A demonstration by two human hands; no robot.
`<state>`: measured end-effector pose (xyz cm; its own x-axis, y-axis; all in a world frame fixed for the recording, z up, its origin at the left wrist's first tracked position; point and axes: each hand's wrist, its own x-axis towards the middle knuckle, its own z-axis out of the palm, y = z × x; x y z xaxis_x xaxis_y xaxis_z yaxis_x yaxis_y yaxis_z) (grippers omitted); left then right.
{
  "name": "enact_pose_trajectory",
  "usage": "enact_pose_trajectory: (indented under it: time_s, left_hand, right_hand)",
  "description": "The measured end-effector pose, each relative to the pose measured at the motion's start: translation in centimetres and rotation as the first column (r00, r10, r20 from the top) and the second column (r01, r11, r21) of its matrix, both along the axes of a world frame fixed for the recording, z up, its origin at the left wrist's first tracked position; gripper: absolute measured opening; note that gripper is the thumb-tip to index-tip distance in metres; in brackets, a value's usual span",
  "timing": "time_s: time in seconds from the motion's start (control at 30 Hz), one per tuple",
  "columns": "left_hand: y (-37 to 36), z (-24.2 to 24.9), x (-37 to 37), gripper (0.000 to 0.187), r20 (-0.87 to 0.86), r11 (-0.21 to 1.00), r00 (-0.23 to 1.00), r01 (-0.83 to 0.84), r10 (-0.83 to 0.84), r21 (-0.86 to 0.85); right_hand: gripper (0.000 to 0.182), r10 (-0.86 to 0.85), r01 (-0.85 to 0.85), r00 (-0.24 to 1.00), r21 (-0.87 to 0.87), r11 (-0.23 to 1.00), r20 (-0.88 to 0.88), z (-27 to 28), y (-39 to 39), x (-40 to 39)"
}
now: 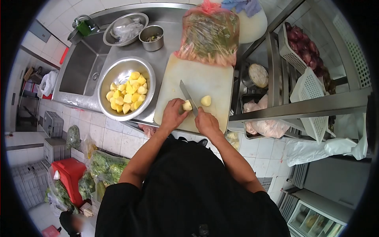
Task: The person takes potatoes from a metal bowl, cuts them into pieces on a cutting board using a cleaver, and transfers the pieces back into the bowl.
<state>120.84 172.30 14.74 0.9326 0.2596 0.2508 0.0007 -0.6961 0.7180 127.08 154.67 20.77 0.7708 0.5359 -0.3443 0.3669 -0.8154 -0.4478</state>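
On the white cutting board [173, 77], my left hand [173, 113] has its fingers closed on a peeled potato piece [187, 105]. My right hand [206, 121] grips the handle of a kitchen knife [188, 93]. The blade stands right beside the held piece, its tip pointing away from me. Another peeled potato piece [205, 100] lies on the board to the right of the blade. Left of the board, a large steel bowl [103, 85] holds many yellow potato chunks [128, 93].
A pink plastic bag of leafy greens [211, 35] rests at the board's far end. Behind the bowl are a metal basin [108, 37], a steel pot [151, 43] and a sink [81, 67]. Metal shelving [308, 111] with onions [302, 45] stands right. A person [73, 223] is at lower left.
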Motion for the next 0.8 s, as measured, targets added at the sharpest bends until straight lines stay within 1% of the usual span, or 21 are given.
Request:
enact_pose_trajectory:
  time_s: [0.07,0.13,0.17,0.23,0.3,0.33,0.4,0.43,0.47,0.5,0.53,0.6,0.63,0.67,0.7,0.73,0.8]
  left_hand:
    - [-0.1,-0.7,0.4,0.040,-0.006,1.000,1.000,-0.006,0.006,0.007]
    - [-0.3,-0.3,1.2,0.042,-0.011,1.000,1.000,-0.006,0.006,0.010]
    - [-0.5,-0.1,1.7,0.040,-0.011,1.000,1.000,0.014,-0.014,0.023]
    - [-0.9,0.0,2.8,0.038,-0.016,0.999,0.999,0.034,-0.033,0.035]
    - [-1.2,0.0,4.0,0.040,-0.081,0.995,0.996,0.049,-0.041,0.089]
    - [-1.3,0.1,4.1,0.040,-0.079,0.995,0.996,0.055,-0.048,0.089]
    - [-1.2,0.5,4.4,0.042,-0.170,0.993,0.985,0.054,-0.035,0.109]
    - [-1.1,0.7,4.3,0.042,-0.167,0.992,0.985,0.058,-0.039,0.112]
    - [-0.9,0.9,3.8,0.042,-0.126,0.997,0.991,0.047,-0.039,0.063]
    - [-0.7,1.0,3.3,0.042,-0.084,0.999,0.996,0.035,-0.034,0.013]
    - [-0.4,0.9,2.8,0.042,-0.085,0.999,0.996,0.036,-0.035,0.016]
    - [0.1,0.6,1.9,0.038,-0.064,0.980,0.994,-0.101,0.091,-0.174]
    - [0.5,0.4,1.4,0.038,-0.068,0.979,0.993,-0.102,0.092,-0.174]
    - [0.9,0.3,0.9,0.034,-0.065,0.973,0.989,-0.144,0.134,-0.179]
    - [1.4,0.4,0.7,0.030,-0.061,0.965,0.982,-0.188,0.179,-0.184]
    - [1.7,0.4,0.4,0.030,-0.062,0.964,0.981,-0.195,0.186,-0.183]
    - [1.9,0.5,-0.1,0.024,0.002,0.955,0.971,-0.235,0.239,-0.182]
  right_hand:
    - [0.027,-0.005,0.005,1.000,0.010,1.000,-0.002,0.1,-0.6,0.2]
    - [0.027,-0.046,0.044,0.997,0.032,0.998,0.062,0.4,-1.7,0.4]
    - [0.027,-0.047,0.045,0.997,0.028,0.999,0.062,0.6,-2.3,0.6]
    - [0.027,-0.187,0.173,0.979,0.163,0.971,0.078,1.6,-3.2,0.7]
    - [0.027,-0.234,0.211,0.966,0.188,0.959,0.108,2.0,-3.9,0.7]
    - [0.027,-0.220,0.202,0.972,0.176,0.963,0.085,3.1,-4.2,0.7]
    - [0.027,-0.210,0.197,0.975,0.167,0.966,0.066,3.5,-4.5,0.5]
    - [0.027,-0.176,0.158,0.979,0.171,0.973,0.100,3.0,-4.5,0.1]
    - [0.026,-0.140,0.116,0.981,0.174,0.978,0.133,2.6,-4.4,-0.2]
    - [0.026,-0.141,0.117,0.981,0.176,0.977,0.132,2.4,-4.1,-0.4]
    - [0.026,-0.116,0.092,0.983,0.162,0.982,0.140,2.2,-3.8,-0.5]
    - [0.025,-0.091,0.070,0.985,0.147,0.987,0.145,2.2,-3.2,-0.6]
    - [0.025,-0.055,0.035,0.987,0.132,0.991,0.149,2.4,-2.8,-0.4]
    - [0.024,-0.016,-0.002,0.988,0.117,0.993,0.155,2.8,-2.5,-0.2]
    - [0.024,-0.011,-0.008,0.988,0.119,0.993,0.155,3.2,-2.1,0.1]
    - [0.024,-0.018,-0.008,0.983,0.142,0.990,0.180,3.9,-1.8,0.2]
    - [0.024,-0.019,-0.013,0.979,0.160,0.987,0.201,5.3,-1.3,0.3]
